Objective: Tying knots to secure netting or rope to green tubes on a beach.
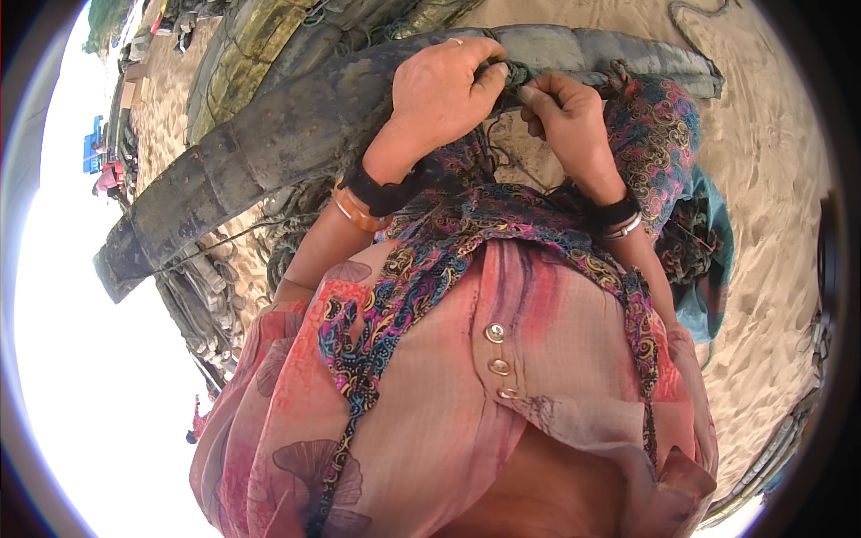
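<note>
A long, dark, weathered roll (269,148), wrapped in sheeting and tied at intervals, lies across in front of me. My left hand (448,90) bends over its near edge, fingers closed on a dark green rope (517,74). Just to the right, my right hand (567,117) pinches at the same rope with thumb and forefinger. The exact grip of the left fingertips is hidden behind the hand. Below the hands, patterned cloth (659,134) covers my legs. A teal cloth or bag (708,260) with dark tangled cord (689,242) lies beside my right leg.
More wrapped rolls (247,58) lie at the far left, with dark bundles (202,291) on the left. Sand (771,206) spreads on the right, where a loose rope (686,27) curls at the far side. A blue object (93,143) and people stand in the left distance.
</note>
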`<state>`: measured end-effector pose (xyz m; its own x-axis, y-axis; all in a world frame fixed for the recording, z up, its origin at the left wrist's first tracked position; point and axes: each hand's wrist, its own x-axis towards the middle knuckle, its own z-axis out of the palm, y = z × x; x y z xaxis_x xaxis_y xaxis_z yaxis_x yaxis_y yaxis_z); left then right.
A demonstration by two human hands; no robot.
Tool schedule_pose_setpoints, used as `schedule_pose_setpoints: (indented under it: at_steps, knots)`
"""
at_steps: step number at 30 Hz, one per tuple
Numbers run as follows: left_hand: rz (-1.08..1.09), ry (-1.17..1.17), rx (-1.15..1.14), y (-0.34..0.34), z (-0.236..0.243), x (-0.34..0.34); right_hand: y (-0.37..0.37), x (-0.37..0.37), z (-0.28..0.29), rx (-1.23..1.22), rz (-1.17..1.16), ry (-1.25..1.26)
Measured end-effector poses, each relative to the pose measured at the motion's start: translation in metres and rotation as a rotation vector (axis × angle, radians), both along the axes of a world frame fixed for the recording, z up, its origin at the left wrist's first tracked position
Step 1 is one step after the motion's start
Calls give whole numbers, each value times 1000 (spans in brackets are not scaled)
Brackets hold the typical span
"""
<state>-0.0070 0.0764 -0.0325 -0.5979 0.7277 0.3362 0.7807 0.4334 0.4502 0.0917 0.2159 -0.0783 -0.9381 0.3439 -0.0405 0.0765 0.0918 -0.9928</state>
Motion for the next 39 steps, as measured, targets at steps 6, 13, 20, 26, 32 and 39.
schedule_pose_setpoints:
  at_steps: [6, 13, 20, 26, 32, 39]
  knots:
    - [-32, -39, -239, 12, 18, 1, -10, -3, -10, 233, -230, 207]
    - [12, 94, -234, 13, 15, 4, 2, 4, -1, -296, 70, 127]
    - [-6, 169, -353, 20, 23, -1, 2, 2, -23, -14, -69, 285]
    - [-54, 58, -283, 11, 12, -7, -2, 7, -7, 308, -186, 205]
    - [-136, -4, -112, 5, 13, -13, -4, -1, -19, 205, -29, 136]
    - [-236, 102, -272, 5, 14, -18, -7, 0, -10, -410, 33, 76]
